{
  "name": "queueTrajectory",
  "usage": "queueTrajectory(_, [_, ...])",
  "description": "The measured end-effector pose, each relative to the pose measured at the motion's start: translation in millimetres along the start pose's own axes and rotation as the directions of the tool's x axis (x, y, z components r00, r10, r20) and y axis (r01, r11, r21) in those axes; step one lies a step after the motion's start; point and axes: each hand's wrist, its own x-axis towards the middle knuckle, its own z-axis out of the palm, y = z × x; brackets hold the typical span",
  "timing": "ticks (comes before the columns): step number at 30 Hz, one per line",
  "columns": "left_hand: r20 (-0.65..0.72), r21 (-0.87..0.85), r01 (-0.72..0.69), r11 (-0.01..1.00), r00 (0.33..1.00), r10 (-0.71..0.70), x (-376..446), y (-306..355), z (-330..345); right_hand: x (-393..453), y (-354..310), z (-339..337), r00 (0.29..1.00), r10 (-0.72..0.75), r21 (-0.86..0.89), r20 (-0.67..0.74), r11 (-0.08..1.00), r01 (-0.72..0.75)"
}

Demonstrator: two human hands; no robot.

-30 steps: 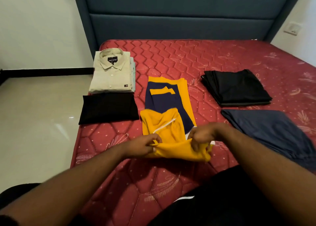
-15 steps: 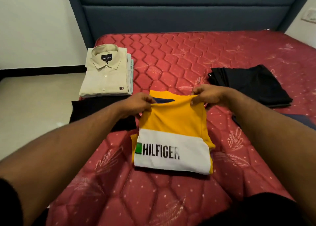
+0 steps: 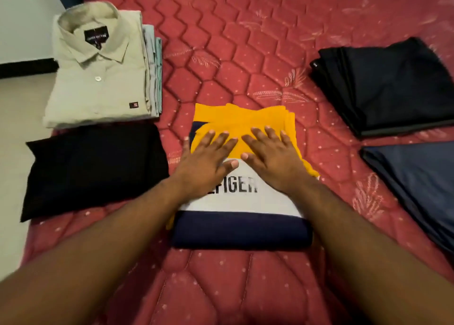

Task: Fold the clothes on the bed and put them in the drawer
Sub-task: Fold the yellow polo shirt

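A folded yellow, white and navy T-shirt lies in the middle of the red mattress. My left hand and my right hand both lie flat on top of it, fingers straight and spread, pressing the yellow part. The hands cover part of the black lettering on the white band. No drawer is in view.
A stack of folded shirts with a beige one on top sits at the far left, a folded black garment below it. On the right lie folded black clothes and a dark blue garment. The mattress's left edge borders pale floor.
The hands have let go of the yellow top edge they were pinching and now press flat on the folded T-shirt. The view has dropped closer to the bed.
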Motion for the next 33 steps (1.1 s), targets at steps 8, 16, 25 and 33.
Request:
queueTrajectory(8, [-0.306,0.123,-0.301,0.946,0.895,0.325,-108,18,-2,-94,-19,-34,0.909,-0.319,-0.062,-0.267,0.947,0.314])
queueTrajectory(16, [-0.189,0.094,-0.218,0.971,0.954,0.232,-134,-16,29,-134,-6,-24,0.97,-0.241,-0.166,-0.014,0.958,0.235])
queueTrajectory(25, [0.164,-0.602,-0.11,0.791,0.952,0.257,-190,17,-38,-173,-20,-111,0.826,-0.162,0.552,0.539,0.81,-0.201])
queueTrajectory(33, [0.023,-0.695,0.029,0.719,1.0,-0.018,-152,10,-55,-147,-13,-106,0.946,0.169,0.462,0.275,0.84,-0.285])
